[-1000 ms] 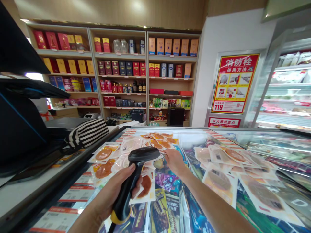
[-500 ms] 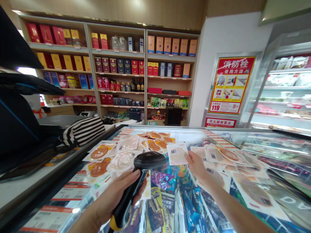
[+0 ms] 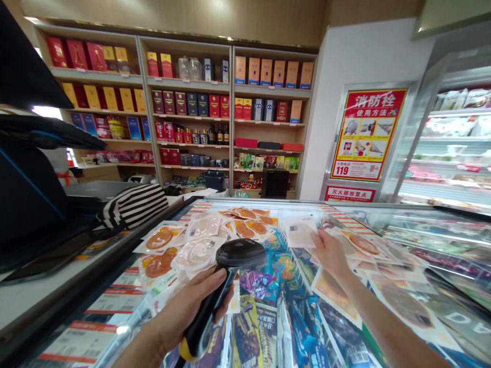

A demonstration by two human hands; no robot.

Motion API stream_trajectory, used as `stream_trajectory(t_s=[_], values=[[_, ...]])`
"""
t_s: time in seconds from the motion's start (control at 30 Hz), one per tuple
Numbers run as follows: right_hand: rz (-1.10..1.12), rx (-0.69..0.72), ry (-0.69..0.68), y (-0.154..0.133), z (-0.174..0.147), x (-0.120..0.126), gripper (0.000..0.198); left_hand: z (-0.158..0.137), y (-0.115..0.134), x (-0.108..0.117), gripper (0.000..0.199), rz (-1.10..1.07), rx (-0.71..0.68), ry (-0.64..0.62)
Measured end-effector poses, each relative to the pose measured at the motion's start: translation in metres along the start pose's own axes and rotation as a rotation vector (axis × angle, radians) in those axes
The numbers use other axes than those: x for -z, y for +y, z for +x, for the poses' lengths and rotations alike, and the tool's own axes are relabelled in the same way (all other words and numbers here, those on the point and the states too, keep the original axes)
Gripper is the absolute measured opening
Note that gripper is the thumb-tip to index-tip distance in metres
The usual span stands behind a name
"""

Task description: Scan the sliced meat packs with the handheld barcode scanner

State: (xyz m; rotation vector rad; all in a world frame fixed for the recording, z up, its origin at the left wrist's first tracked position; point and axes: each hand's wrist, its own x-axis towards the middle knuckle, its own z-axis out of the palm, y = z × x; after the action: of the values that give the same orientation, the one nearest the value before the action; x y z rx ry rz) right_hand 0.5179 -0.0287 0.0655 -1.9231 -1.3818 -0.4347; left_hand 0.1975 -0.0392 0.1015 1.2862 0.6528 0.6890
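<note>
My left hand (image 3: 195,304) is wrapped around the handle of a black barcode scanner (image 3: 240,253) with a yellow end. Its head points forward and right over the freezer glass. Between the fingertips of my right hand (image 3: 332,250) is the edge of a flat white, partly clear food packet (image 3: 301,231), a little above the glass. To the left of the scanner lie several similar packets with orange-brown rounds (image 3: 159,238). More flat packets (image 3: 401,301) are spread right of my right hand. Colourful wrapped ice creams (image 3: 245,327) show below through the glass.
A striped black-and-white bag (image 3: 134,207) sits on the counter at left, near a dark screen (image 3: 28,179). The dark freezer edge (image 3: 95,278) runs along the left. Shelves of boxes (image 3: 187,105) stand behind, and a refrigerated case (image 3: 456,138) is at far right.
My right hand has moved right and slightly up, carrying the packet away from the scanner. The left hand and scanner have stayed nearly in place.
</note>
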Motion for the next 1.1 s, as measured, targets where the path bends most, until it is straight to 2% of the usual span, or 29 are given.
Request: stream_trajectory(t_s=[0.1,0.17,0.27,0.4,0.5,0.57,0.6,0.73,0.83,0.9,0.97,1.1], values=[[-0.182,0.016,0.219,0.037,0.009,0.023,0.033,0.001,0.001,0.002,0.026,-0.004,-0.033,-0.006],[-0.283,0.074,0.277,0.06,0.009,0.033,0.033,0.002,0.002,0.003,0.027,-0.027,-0.047,-0.013],[-0.426,0.164,0.242,0.08,0.0,0.038,0.033,0.001,0.002,0.005,0.03,-0.045,-0.033,-0.001],[-0.52,0.194,0.123,0.084,-0.009,0.036,0.031,0.0,0.001,0.008,0.034,-0.057,-0.005,0.002],[-0.519,0.141,0.139,0.067,-0.004,0.034,0.031,0.0,0.001,0.01,0.035,-0.071,-0.018,-0.002],[-0.427,0.172,0.119,0.041,0.003,0.027,0.033,0.0,0.001,0.011,0.035,-0.079,-0.014,-0.002],[-0.351,0.208,0.065,0.023,0.005,0.019,0.033,0.0,0.001,0.011,0.035,-0.085,-0.012,-0.002],[-0.158,0.295,-0.21,-0.054,0.009,-0.03,0.036,0.002,-0.001,0.013,0.036,-0.101,0.007,0.008],[-0.177,0.27,-0.29,-0.089,0.011,-0.069,0.045,0.003,-0.002,0.014,0.037,-0.067,0.015,0.016],[-0.218,0.242,-0.331,-0.096,0.014,-0.087,0.042,0.003,-0.001,0.014,0.036,-0.039,0.022,0.014],[-0.264,0.252,-0.373,-0.095,0.017,-0.096,0.03,0.002,0.002,0.013,0.035,-0.024,0.035,0.008],[-0.31,0.299,-0.4,-0.085,0.019,-0.092,0.024,0.0,0.004,0.012,0.034,-0.019,0.048,0.009]])
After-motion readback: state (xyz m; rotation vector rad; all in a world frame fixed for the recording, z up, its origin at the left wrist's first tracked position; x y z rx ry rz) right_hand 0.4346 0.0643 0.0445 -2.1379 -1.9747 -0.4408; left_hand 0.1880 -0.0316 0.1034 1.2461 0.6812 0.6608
